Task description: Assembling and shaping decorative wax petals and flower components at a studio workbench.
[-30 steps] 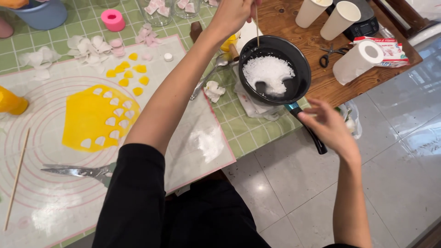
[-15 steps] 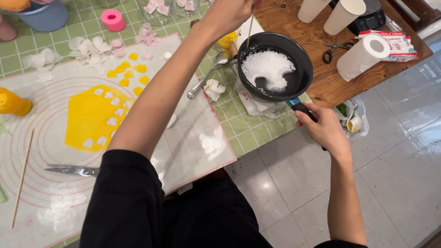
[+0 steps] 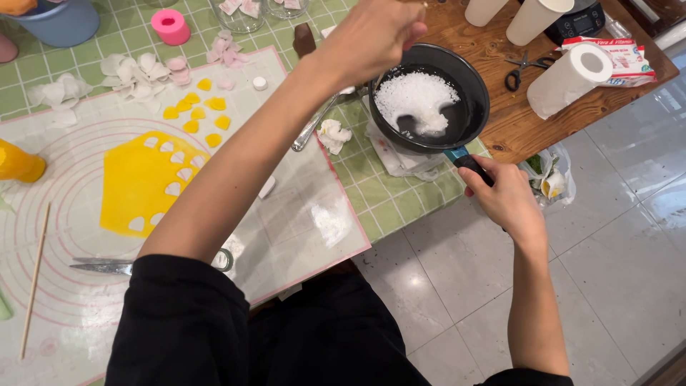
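Stirring step: right hand point(image 3: 509, 202) grips the pan point(image 3: 429, 96) handle; left hand point(image 3: 371, 36), at eleven o'clock, pinches perhaps a stick; next needs steadiness.

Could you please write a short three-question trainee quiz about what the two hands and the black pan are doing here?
1. True or false: the right hand holds the handle of the black pan.
2. What lies in the pan? A) white granules B) yellow petals C) scissors
3. Over what is the left hand raised?

Key: 1 true. 2 A. 3 The pan's upper left rim; what it pinches is too small to tell.
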